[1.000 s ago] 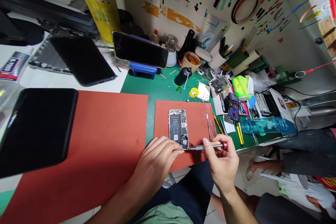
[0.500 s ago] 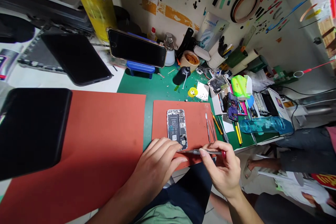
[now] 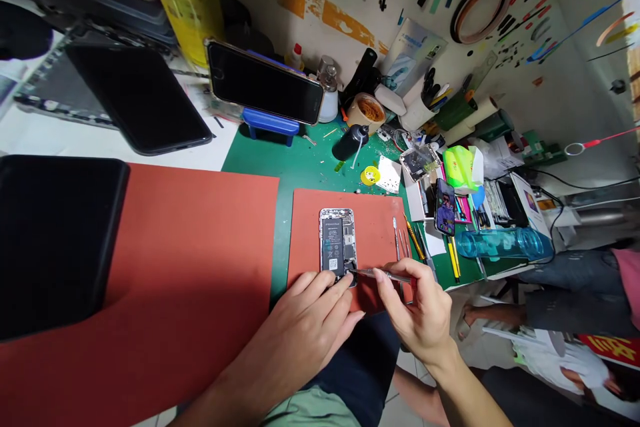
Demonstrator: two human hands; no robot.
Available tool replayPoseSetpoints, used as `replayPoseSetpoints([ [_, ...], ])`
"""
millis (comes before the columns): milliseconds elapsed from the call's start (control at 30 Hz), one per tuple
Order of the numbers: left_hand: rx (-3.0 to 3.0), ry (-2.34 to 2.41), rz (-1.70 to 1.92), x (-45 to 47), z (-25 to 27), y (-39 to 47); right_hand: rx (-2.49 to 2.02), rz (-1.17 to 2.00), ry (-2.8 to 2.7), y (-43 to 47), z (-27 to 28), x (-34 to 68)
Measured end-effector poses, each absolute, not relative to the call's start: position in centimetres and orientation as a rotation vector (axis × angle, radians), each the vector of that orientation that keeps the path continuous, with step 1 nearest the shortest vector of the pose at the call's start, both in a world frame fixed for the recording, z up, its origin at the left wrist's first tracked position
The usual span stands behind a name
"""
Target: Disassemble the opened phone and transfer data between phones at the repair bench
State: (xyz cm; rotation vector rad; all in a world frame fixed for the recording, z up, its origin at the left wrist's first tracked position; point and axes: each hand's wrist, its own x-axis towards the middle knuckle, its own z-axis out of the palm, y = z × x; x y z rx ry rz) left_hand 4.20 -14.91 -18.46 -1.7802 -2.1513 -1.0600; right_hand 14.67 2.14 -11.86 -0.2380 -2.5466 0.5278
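An opened phone (image 3: 349,230) lies face up on the small red-brown mat (image 3: 305,233), its dark battery (image 3: 333,240) and inner parts exposed. My left hand (image 3: 305,323) rests over the phone's lower end, fingers stretched out, fingertips touching it and hiding the bottom edge. Between the thumb and fingers of my right hand (image 3: 420,310) is a thin metal screwdriver (image 3: 369,273), held nearly level. Its tip points left, at the phone's lower right corner beside my left fingertips. Whether the tip sits on a screw is too small to tell.
Tweezers (image 3: 403,240) and a metal pick (image 3: 397,237) lie right of the phone. Beyond the mat are a yellow lid (image 3: 370,175) and a black bottle (image 3: 350,142). A phone on a blue stand (image 3: 270,121) stands behind; a large dark tablet (image 3: 55,240) lies left. Another person's legs (image 3: 570,303) show at right.
The screwdriver tip has moved from below the phone's bottom edge up onto its lower right corner. My left fingers have shifted slightly up and right. The camera view has shifted a little.
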Motion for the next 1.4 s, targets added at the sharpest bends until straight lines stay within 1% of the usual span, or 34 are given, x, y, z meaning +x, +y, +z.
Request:
replayPoseSetpoints([
  [200,-1.786,-2.164,-1.08,4.2,-18.5,-14.9,-0.195,0.527,-2.574,2.2,-11.8,14.4],
  [367,-1.82,-2.189,-1.069,4.3,-18.7,-14.9,-0.034,0.59,-2.692,2.3,-10.9,13.9],
  [433,-1.827,-2.2,-1.069,4.3,-18.6,-14.9,0.022,0.529,-2.72,2.3,-10.8,13.6],
  [500,-1.825,-2.202,-1.077,4.3,-18.5,-14.9,0.051,0.4,-2.702,2.4,-10.9,13.2],
  [533,-1.825,-2.196,-1.077,4.2,-18.5,-14.9,0.057,0.365,-2.686,2.4,-10.9,13.0],
  [933,-1.819,-2.16,-1.05,4.2,-18.6,-14.9,0.147,0.376,-2.623,2.6,-11.4,12.1],
  [1167,-1.798,-2.167,-1.085,4.1,-18.5,-14.7,0.121,0.345,-2.622,2.7,-11.6,12.2],
  [1400,-1.812,-2.151,-1.088,4.2,-18.5,-14.9,0.148,0.374,-2.625,2.5,-11.7,12.4],
])
